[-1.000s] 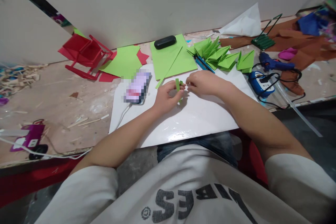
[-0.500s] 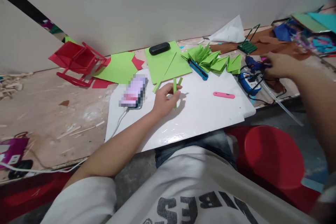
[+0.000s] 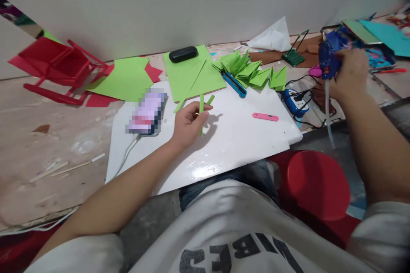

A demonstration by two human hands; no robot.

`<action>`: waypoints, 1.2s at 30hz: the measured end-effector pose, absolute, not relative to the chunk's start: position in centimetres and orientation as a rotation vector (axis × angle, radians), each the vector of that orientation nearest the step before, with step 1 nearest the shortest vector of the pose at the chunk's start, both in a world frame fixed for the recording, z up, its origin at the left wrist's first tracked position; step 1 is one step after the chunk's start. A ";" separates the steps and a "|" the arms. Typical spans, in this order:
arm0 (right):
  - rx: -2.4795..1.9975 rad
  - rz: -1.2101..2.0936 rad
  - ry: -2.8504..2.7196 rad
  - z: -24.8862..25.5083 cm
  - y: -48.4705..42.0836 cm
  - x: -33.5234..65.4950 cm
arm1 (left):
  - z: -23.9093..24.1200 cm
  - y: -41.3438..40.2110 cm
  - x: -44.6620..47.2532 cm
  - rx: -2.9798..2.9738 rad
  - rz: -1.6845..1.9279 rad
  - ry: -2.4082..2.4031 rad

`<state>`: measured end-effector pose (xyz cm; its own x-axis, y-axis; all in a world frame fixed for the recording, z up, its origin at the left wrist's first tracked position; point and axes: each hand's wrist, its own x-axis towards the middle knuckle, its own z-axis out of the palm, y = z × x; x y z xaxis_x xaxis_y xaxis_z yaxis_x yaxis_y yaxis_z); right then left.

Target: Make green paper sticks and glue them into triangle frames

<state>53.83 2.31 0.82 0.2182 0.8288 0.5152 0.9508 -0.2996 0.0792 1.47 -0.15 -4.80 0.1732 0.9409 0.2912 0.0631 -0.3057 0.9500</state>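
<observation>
My left hand (image 3: 187, 123) rests on the white board (image 3: 230, 145) and pinches a narrow green paper strip (image 3: 201, 111) upright between thumb and fingers. A second short green strip (image 3: 210, 100) shows just beside it. Off to the right, my right hand (image 3: 350, 74) is closed around a blue glue gun (image 3: 326, 60), lifted above the bench with its glue stick (image 3: 329, 115) hanging down. A pink cutter (image 3: 265, 117) lies on the board between the two hands.
A phone (image 3: 146, 113) on a cable lies on the board's left. Green sheets (image 3: 188, 74), folded green pieces (image 3: 250, 70), a blue cutter (image 3: 234, 84), a black case (image 3: 183, 54), a red paper chair (image 3: 57, 68), a blue power strip (image 3: 296, 101) and a red stool (image 3: 317, 183) surround it.
My right hand left the green strip, reached right to the blue glue gun and has lifted it off the bench. The pink cutter now lies uncovered on the board. The left hand kept its strip.
</observation>
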 end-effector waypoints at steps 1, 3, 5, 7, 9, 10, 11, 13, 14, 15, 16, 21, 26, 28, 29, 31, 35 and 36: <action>-2.188 -0.725 -1.693 1.4 1.8 53.1 | -4.8 -0.2 1.5 1.564 1.259 0.994; -2.035 -0.741 -1.790 2.6 0.9 51.3 | -4.8 -0.1 1.5 1.536 1.257 1.003; -1.878 -0.737 -1.880 3.4 0.2 49.0 | -4.8 0.0 1.5 1.500 1.259 1.013; -1.770 -0.707 -1.946 3.9 -0.3 46.4 | -4.8 0.1 1.5 1.470 1.270 1.019; -1.610 -0.628 -2.037 4.2 -0.6 43.6 | -4.6 0.2 1.5 1.448 1.285 1.024; -1.493 -0.567 -2.087 4.2 -0.7 42.1 | -4.5 0.3 1.5 1.434 1.290 1.029; -1.379 -0.509 -2.127 4.3 -0.7 40.6 | -4.4 0.3 1.5 1.418 1.291 1.032; -1.276 -0.371 -2.219 4.2 -0.5 37.5 | -4.1 0.3 1.5 1.377 1.287 1.042; -1.272 -0.309 -2.258 4.0 -0.3 36.0 | -3.9 0.4 1.5 1.355 1.284 1.049; -1.281 -0.247 -2.286 3.8 0.0 34.6 | -3.8 0.4 1.4 1.332 1.285 1.059; -1.270 -0.187 -2.320 3.4 0.4 33.2 | -3.6 0.5 1.4 1.313 1.292 1.070; -1.087 -0.016 -2.328 0.8 2.9 28.8 | -3.4 1.4 1.1 1.251 1.411 1.167; -1.257 0.063 -2.331 -2.1 4.3 28.3 | -3.9 1.8 0.9 1.237 1.443 1.220; -1.286 0.085 -2.350 -2.9 4.4 28.6 | -4.1 1.9 0.9 1.238 1.410 1.237; -1.287 0.090 -2.352 -3.2 4.4 28.6 | -4.1 1.9 0.8 1.229 1.396 1.243; -1.276 0.089 -2.335 -3.5 4.4 28.5 | -3.9 1.8 0.8 1.197 1.394 1.254; -1.279 0.065 -2.244 -3.6 4.1 27.7 | -3.3 1.0 0.9 1.209 1.402 1.130; -1.284 0.056 -2.221 -3.6 4.1 27.5 | -3.1 0.5 1.1 1.237 1.385 1.042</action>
